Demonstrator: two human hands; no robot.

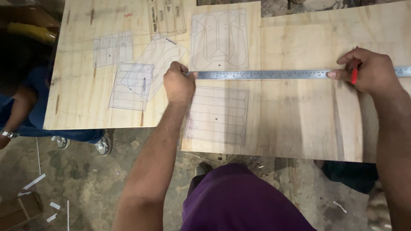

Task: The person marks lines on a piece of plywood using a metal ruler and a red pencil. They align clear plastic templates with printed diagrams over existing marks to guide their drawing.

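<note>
A long steel ruler [265, 74] lies flat across a plywood sheet [299, 119], running left to right. My left hand [177, 83] is curled at the ruler's left end and presses it down. My right hand [368, 70] rests on the ruler near its right end, one finger stretched along it, and holds a red pen [354, 75] between the fingers. Translucent paper templates with drawn outlines lie on the wood: one above the ruler [219, 40] and one below it [217, 115].
A second plywood sheet [81, 98] to the left carries more paper templates [132, 83]. Another person in blue [25, 98] stands at the far left, their shoe [103, 145] on the dusty concrete floor. Paper scraps [34, 182] and a cardboard box [19, 209] lie below left.
</note>
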